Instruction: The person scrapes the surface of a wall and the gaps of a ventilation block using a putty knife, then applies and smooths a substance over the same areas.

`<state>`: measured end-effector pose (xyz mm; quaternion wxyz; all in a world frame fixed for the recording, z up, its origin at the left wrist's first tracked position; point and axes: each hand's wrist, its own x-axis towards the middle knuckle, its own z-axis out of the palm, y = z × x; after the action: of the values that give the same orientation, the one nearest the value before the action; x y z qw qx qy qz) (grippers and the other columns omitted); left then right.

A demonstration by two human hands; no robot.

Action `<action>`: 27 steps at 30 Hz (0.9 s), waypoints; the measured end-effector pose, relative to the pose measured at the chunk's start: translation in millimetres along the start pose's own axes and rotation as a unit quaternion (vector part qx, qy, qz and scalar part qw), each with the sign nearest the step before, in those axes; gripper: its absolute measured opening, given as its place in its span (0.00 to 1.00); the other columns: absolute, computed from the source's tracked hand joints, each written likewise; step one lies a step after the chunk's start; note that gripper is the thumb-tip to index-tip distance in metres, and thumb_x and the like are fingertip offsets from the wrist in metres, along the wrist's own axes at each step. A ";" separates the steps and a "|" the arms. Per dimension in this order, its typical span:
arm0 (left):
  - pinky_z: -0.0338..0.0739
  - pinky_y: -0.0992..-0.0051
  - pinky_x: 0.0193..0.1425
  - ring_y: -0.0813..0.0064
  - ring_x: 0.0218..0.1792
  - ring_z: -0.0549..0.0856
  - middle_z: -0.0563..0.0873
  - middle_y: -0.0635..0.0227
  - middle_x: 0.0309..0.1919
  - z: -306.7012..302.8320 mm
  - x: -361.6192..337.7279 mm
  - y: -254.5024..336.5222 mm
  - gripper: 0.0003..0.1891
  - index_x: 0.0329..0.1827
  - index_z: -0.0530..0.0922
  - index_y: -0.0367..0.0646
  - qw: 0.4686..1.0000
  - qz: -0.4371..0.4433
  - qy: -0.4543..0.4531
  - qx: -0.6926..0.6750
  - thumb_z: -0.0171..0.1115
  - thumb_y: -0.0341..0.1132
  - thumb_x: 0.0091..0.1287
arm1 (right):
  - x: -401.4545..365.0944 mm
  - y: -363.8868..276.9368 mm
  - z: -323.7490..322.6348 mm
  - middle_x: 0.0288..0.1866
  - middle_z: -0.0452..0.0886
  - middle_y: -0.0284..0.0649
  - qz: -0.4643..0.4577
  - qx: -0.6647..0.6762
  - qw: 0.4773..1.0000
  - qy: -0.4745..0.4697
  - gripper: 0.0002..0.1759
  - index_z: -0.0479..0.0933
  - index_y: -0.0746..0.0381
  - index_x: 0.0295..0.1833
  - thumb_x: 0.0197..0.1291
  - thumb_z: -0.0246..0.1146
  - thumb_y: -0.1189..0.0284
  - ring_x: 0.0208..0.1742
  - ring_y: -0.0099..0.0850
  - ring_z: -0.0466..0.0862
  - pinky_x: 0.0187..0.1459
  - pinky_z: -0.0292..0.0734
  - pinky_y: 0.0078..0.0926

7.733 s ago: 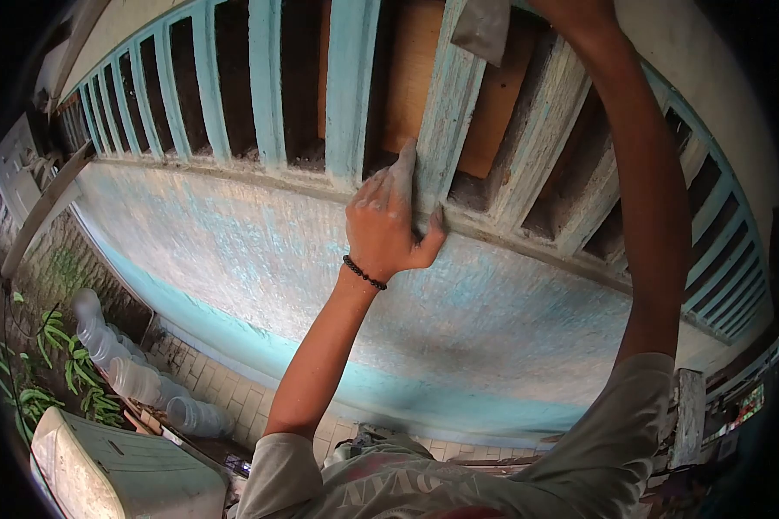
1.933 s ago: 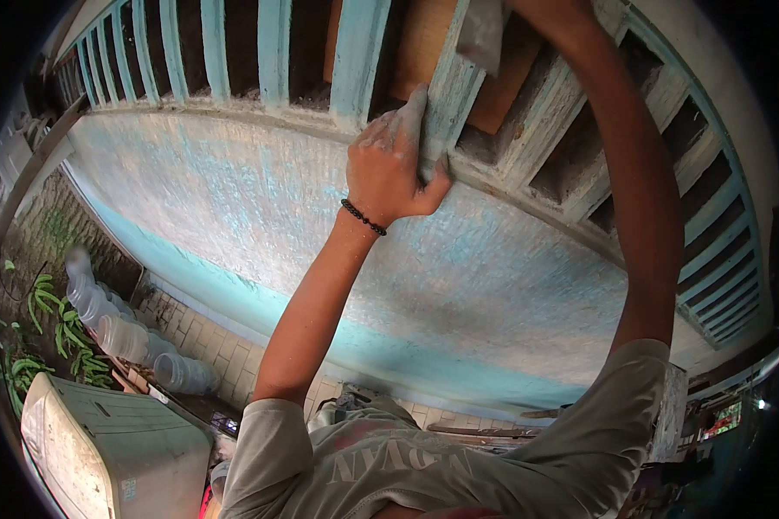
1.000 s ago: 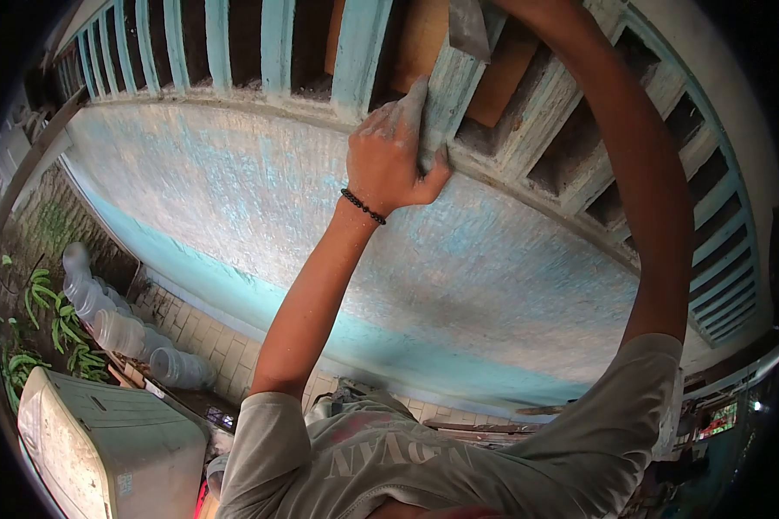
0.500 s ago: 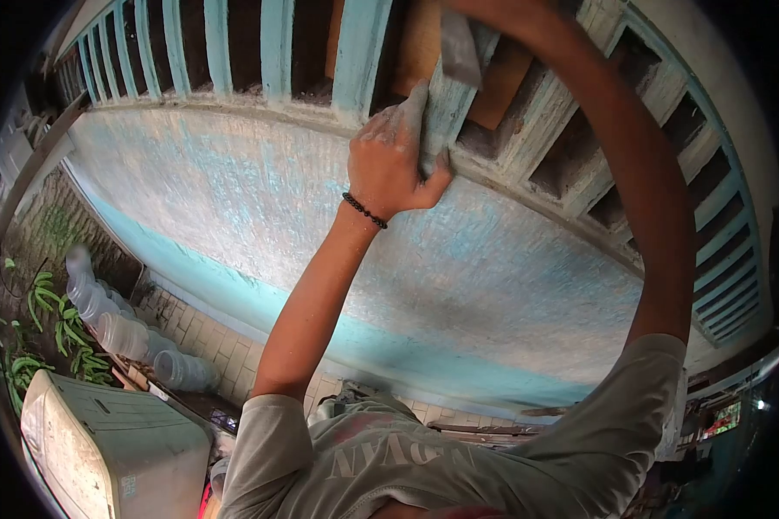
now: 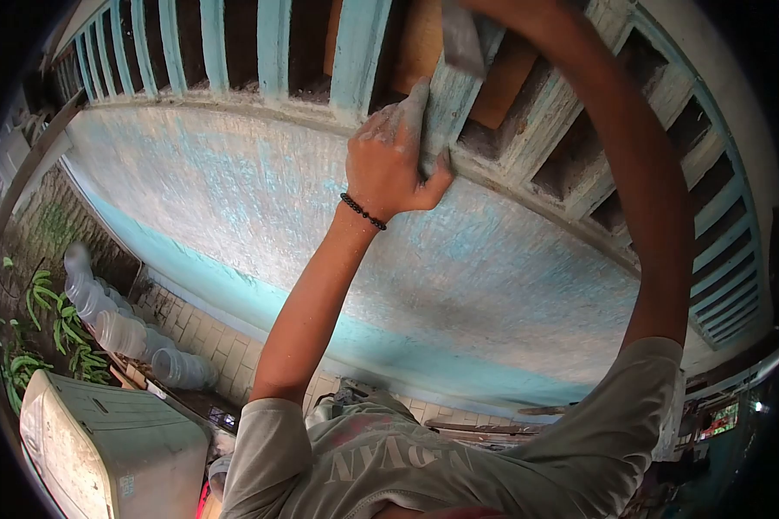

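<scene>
My left hand (image 5: 389, 160), dusty at the fingers and with a black bead bracelet (image 5: 363, 211) at the wrist, grips the foot of a worn turquoise slat (image 5: 449, 99). Its index finger lies along the slat's side, the thumb presses lower down, and the other fingers curl into the gap. At the top edge of the view, my right hand (image 5: 485, 5) is mostly cut off. From it a flat grey scraper blade (image 5: 463, 45) points down against the same slat, just above my left fingertips.
Below the slats runs a wall (image 5: 234, 190) with worn turquoise paint. More slats (image 5: 273, 52) extend to both sides. At lower left are clear plastic containers (image 5: 182, 368), green plants (image 5: 69, 324) and a large off-white box (image 5: 121, 441) beside a tiled floor (image 5: 208, 333).
The scraper blade has shifted slightly down and right along the slat with my right hand. My left hand keeps its hold in nearly the same place.
</scene>
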<state>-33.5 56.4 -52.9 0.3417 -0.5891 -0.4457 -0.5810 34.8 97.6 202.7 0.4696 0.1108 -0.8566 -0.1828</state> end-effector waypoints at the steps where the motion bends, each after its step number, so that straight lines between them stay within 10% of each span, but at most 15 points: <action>1: 0.88 0.58 0.58 0.43 0.50 0.92 0.91 0.40 0.52 -1.3 0.2 1.1 0.42 0.76 0.75 0.28 1.000 -0.005 -0.007 0.002 0.67 0.49 0.62 | -7.1 3.0 7.4 0.27 0.79 0.46 -0.017 -0.021 1.000 -0.014 0.16 0.77 0.71 0.49 0.80 0.64 0.65 0.26 0.32 0.81 0.29 0.77 0.34; 6: 0.88 0.58 0.58 0.43 0.49 0.93 0.91 0.40 0.52 0.7 0.2 -1.4 0.42 0.75 0.75 0.27 1.000 0.000 0.000 -0.008 0.67 0.48 0.62 | 3.5 5.4 -5.5 0.29 0.82 0.50 -0.044 -0.026 0.996 0.077 0.17 0.76 0.73 0.51 0.79 0.65 0.66 0.28 0.33 0.83 0.31 0.79 0.37; 12: 0.88 0.58 0.58 0.43 0.49 0.93 0.91 0.40 0.53 2.2 0.0 -1.7 0.42 0.75 0.75 0.27 1.000 0.007 0.007 -0.003 0.67 0.49 0.62 | 5.2 -11.4 -2.2 0.29 0.81 0.48 0.058 0.042 0.996 -0.052 0.16 0.75 0.71 0.49 0.80 0.64 0.66 0.26 0.32 0.81 0.31 0.79 0.35; 15: 0.88 0.58 0.58 0.42 0.50 0.93 0.91 0.40 0.53 2.1 -2.2 -0.8 0.42 0.76 0.75 0.27 1.000 0.004 0.008 -0.006 0.67 0.49 0.62 | -7.2 -2.4 17.7 0.28 0.81 0.45 -0.073 0.008 0.997 -0.013 0.15 0.76 0.70 0.48 0.82 0.63 0.66 0.24 0.30 0.80 0.26 0.76 0.32; 19: 0.87 0.58 0.53 0.45 0.42 0.91 0.90 0.41 0.40 2.7 2.4 -0.8 0.42 0.73 0.75 0.24 0.999 0.024 0.025 -0.005 0.66 0.45 0.59 | 4.0 -9.9 -7.1 0.28 0.80 0.40 0.104 0.022 0.994 -0.036 0.15 0.76 0.71 0.50 0.83 0.61 0.66 0.22 0.27 0.77 0.22 0.74 0.28; 22: 0.87 0.58 0.53 0.45 0.41 0.91 0.90 0.42 0.40 2.5 1.9 -0.5 0.42 0.73 0.75 0.24 0.999 0.033 0.030 0.010 0.66 0.45 0.58 | -7.8 -6.6 9.2 0.28 0.80 0.40 0.015 0.023 0.999 -0.043 0.14 0.76 0.70 0.51 0.84 0.60 0.67 0.21 0.25 0.78 0.20 0.75 0.27; 27: 0.87 0.57 0.60 0.42 0.52 0.92 0.90 0.40 0.58 2.2 -1.2 -2.2 0.42 0.75 0.75 0.28 1.000 -0.003 -0.002 -0.004 0.67 0.50 0.63 | -9.9 -1.4 5.7 0.27 0.79 0.39 0.027 0.030 0.999 0.005 0.15 0.76 0.69 0.49 0.84 0.61 0.65 0.23 0.26 0.78 0.23 0.75 0.28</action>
<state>-34.6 59.1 -54.5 0.3361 -0.5904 -0.4459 -0.5828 35.3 101.1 191.8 0.4750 0.1025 -0.8621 -0.1440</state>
